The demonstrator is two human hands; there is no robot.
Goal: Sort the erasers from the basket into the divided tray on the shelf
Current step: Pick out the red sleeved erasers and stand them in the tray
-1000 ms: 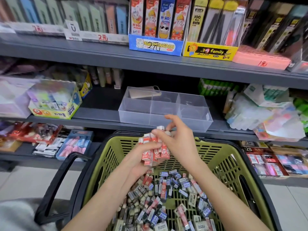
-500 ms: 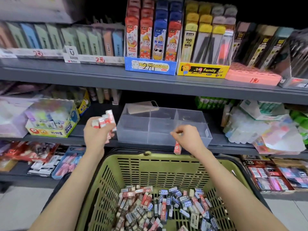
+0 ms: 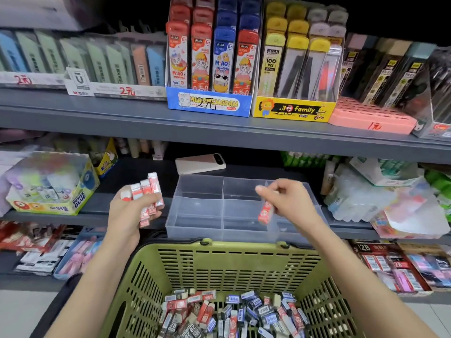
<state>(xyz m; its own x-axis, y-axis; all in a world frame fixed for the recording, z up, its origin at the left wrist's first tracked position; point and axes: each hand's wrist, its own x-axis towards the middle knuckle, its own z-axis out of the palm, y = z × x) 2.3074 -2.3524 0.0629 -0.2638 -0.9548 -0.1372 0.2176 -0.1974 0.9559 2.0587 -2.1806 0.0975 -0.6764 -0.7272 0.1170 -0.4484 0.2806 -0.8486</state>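
One red eraser (image 3: 265, 212) hangs near-vertical, pinched in the right grip (image 3: 290, 203), over the front right part of the divided tray (image 3: 195, 228) on the shelf (image 3: 102, 203), so a straight drop should suffice. The left grip (image 3: 129, 213) clutches several red erasers (image 3: 148, 191) just left of the tray.

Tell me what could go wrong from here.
The left hand grips a loose fan of red erasers beside the divided tray; one could slip out and fall.
The right hand pinches a single eraser by its end; released early, it might bounce into the wrong compartment.
The tray sits at the shelf front edge; a bump could shift it.
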